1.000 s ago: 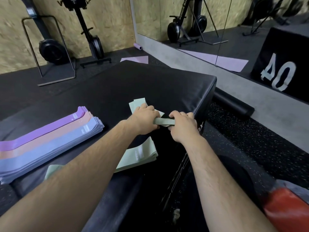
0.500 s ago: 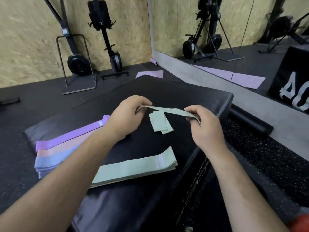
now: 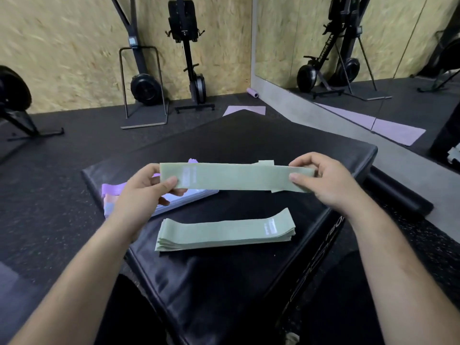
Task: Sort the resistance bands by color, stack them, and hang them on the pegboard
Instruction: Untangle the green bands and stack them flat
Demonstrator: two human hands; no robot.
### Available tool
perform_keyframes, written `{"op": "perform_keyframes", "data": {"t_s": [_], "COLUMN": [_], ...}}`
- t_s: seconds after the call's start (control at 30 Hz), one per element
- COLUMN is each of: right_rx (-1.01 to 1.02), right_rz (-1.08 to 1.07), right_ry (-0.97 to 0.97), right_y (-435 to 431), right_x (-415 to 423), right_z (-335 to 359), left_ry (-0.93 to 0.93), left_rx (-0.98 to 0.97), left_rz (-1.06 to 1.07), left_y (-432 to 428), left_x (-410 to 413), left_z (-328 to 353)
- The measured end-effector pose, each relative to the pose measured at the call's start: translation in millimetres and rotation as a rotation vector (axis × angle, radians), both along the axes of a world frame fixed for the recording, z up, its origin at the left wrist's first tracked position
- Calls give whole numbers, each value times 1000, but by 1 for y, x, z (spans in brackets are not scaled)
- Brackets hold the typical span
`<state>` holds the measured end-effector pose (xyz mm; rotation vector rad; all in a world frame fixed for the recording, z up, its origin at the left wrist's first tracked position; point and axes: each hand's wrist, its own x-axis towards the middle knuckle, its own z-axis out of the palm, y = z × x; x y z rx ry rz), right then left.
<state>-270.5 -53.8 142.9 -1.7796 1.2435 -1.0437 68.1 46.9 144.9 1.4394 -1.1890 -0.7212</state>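
Head view, left to right: a rough chipboard wall [image 3: 62,58] backs a dark, speckled rubber floor [image 3: 49,207]. On it sits a black padded box [image 3: 224,290] with a smooth, slightly glossy skin and rounded corners. At the box's far left edge lies a pastel stack [image 3: 110,192] of flat bands, purple on top with pink and blue layers showing beneath, partly hidden by the left forearm. Nearer the front of the box rests a green stack [image 3: 224,232]: thin, matte, sage-coloured loops laid flat and long, their edges roughly squared. Above it, clear of the box, a single green band [image 3: 236,178] is held level and pulled flat into a long strip. A small piece of the same green [image 3: 266,162] peeks over its top edge; what it belongs to cannot be told. Right of the box lies a black foam roller [image 3: 398,195], and beyond it a wall mirror [image 3: 373,46].

The left hand [image 3: 146,188] pinches the band's left end, thumb on the near face and fingers behind. The right hand [image 3: 323,180] pinches the right end the same way, thumb in front and fingers curled over the top edge.

The held band carries a white printed patch near its left end, and the top band of the green stack has one near its right end; both are too blurred to read. Pale lettering runs along the box's right side, also unreadable.
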Motion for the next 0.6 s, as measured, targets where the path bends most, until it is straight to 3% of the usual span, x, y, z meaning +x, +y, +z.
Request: {"op": "perform_keyframes", "data": {"t_s": [0.17,0.33,0.5,0.6], "right_rx": [64,20,-39,-21], "right_rz": [-31,-84,-120,-86], "right_ry": [-127,-2,4,25], "right_y": [13,21,17,16], "right_x": [14,11,6,7], "right_z": [-30,-47,-40,-44], "left_ry": [161,85,23,-104], "left_rx": [-28,9,15,5], "left_rz": [212,300,375,389], "left_y": [18,19,18,20], "left_x": [-3,7,13,8], "left_z": [-45,-73,-73,-71]}}
